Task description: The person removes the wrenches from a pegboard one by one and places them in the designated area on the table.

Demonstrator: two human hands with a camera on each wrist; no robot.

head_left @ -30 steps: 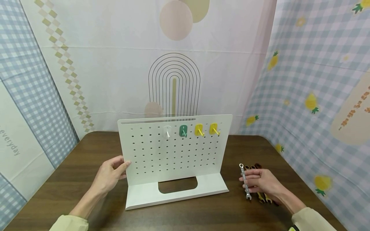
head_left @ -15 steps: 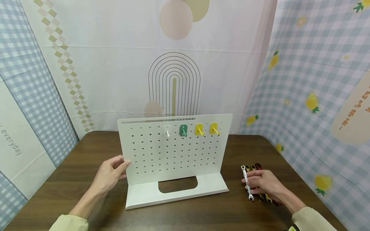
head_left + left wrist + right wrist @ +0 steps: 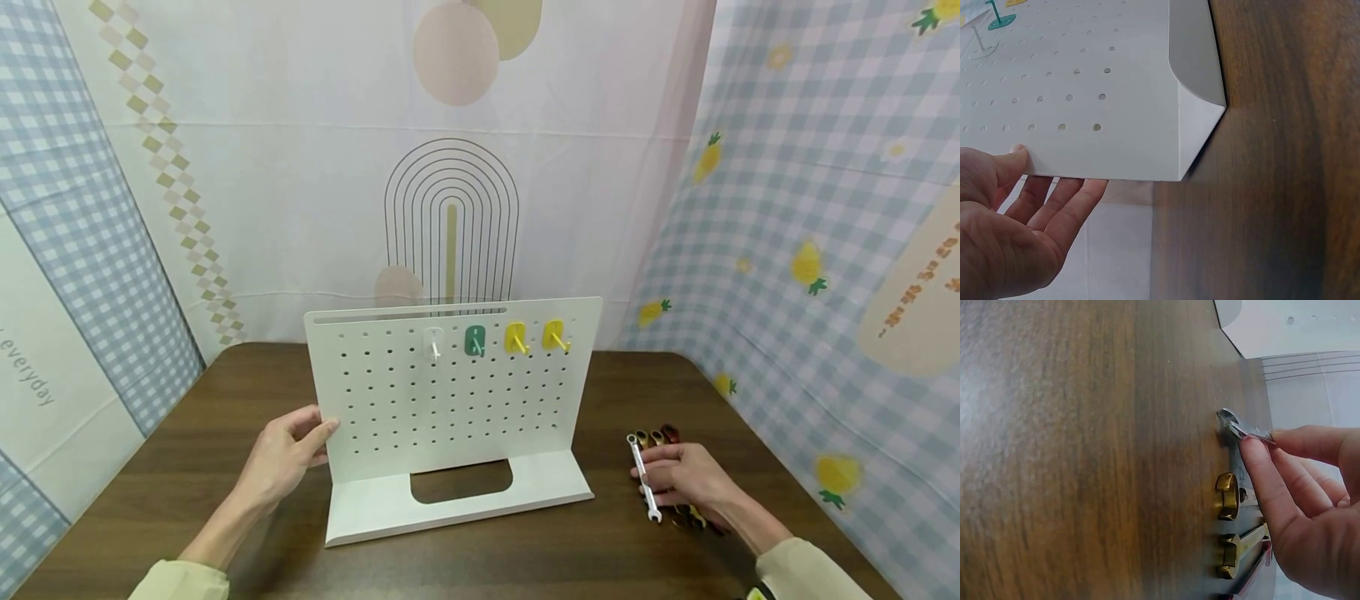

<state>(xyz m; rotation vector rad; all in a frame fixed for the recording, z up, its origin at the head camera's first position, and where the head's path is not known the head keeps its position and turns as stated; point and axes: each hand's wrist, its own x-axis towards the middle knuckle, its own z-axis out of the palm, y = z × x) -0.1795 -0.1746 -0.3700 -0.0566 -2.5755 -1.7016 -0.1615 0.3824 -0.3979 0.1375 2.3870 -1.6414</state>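
Note:
My left hand grips the left edge of a white pegboard stand, thumb on the front face and the other fingers behind it, as the left wrist view shows. My right hand pinches a silver combination wrench between thumb and fingers, right of the stand. In the right wrist view the wrench's open end is close over the table. Beside it lie a gold wrench, another gold wrench and a red one, partly hidden by the right hand.
Near the pegboard's top sit a clear-white hook, a green hook, a yellow hook and another yellow hook, all bare. The stand rests on a brown wooden table, with patterned cloth hanging behind and at both sides.
My right hand has moved slightly right and toward the table with the silver wrench, which now sits nearer the other wrenches. The left hand and the pegboard have stayed in place.

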